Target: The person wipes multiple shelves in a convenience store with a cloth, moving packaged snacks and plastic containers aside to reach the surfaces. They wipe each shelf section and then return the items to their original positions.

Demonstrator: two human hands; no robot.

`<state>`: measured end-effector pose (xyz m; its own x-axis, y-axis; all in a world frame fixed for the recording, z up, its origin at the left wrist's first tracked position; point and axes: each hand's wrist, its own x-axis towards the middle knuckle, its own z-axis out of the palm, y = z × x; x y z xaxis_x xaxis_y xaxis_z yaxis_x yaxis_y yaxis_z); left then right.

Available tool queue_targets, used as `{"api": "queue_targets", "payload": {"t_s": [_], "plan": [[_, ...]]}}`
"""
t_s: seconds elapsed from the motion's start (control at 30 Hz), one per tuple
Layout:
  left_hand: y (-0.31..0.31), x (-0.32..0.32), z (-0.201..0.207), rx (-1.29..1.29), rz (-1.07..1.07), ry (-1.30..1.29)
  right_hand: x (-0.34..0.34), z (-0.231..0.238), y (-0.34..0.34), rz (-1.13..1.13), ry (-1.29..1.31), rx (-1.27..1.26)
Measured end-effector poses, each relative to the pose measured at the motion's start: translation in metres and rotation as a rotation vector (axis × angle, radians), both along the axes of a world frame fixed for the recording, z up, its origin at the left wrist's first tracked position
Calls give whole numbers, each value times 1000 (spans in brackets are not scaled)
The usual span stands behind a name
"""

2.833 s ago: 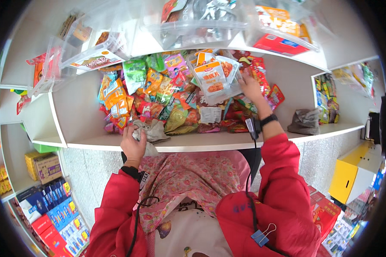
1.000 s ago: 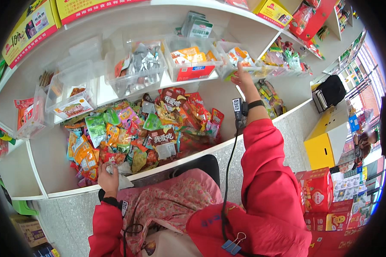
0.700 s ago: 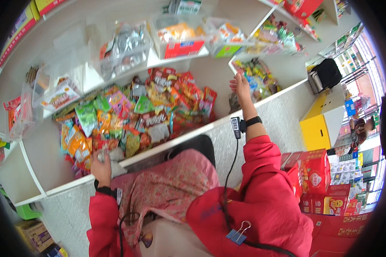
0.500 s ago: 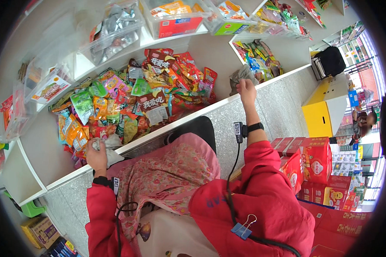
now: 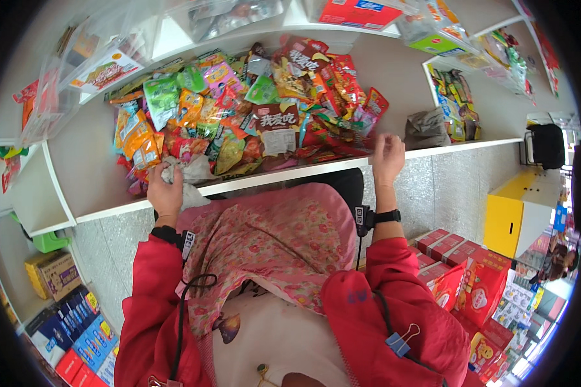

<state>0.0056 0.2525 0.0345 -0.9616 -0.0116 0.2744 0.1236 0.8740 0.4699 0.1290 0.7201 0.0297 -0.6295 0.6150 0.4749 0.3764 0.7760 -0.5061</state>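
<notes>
My left hand (image 5: 166,190) is closed on a pale grey-white cloth (image 5: 197,170), which spreads over the shelf's front edge. Beside it lies a broad heap of colourful snack packets (image 5: 223,116) on the white shelf. Just above the front edge, right of the heap, my right hand (image 5: 388,158) has its fingers curled, with nothing visible in them. A crumpled dark grey cloth (image 5: 427,129) rests on the shelf a short way to its right, apart from the fingers. A brown packet (image 5: 277,129) lies near the front of the heap.
Clear plastic bins (image 5: 103,71) with packets line the raised back ledge. A white divider (image 5: 432,84) sets off a smaller group of packets (image 5: 457,106) at right. Red boxes (image 5: 481,287) stack at my right, and a yellow-and-white cabinet (image 5: 505,216) stands beyond. A floral pink apron (image 5: 271,226) covers my lap.
My right hand has let go of the dark grey cloth and drawn left toward the packets. The left hand stays on the pale cloth. The whole view has shifted and turned.
</notes>
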Motion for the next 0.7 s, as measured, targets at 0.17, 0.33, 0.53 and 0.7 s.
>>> {"api": "queue_targets", "payload": {"t_s": [0.17,0.33,0.53,0.7], "plan": [[-1,1,3,-1,15,-25,-20,-1,-17,57,-264,52],[-1,1,4,15,-17,-32,-30,7,39,438,-1002,322],[0,-2,4,53,-58,-58,-122,-38,144,548,-1393,326],[2,-1,8,52,-16,-128,-163,-117,125,685,-1583,238]]}}
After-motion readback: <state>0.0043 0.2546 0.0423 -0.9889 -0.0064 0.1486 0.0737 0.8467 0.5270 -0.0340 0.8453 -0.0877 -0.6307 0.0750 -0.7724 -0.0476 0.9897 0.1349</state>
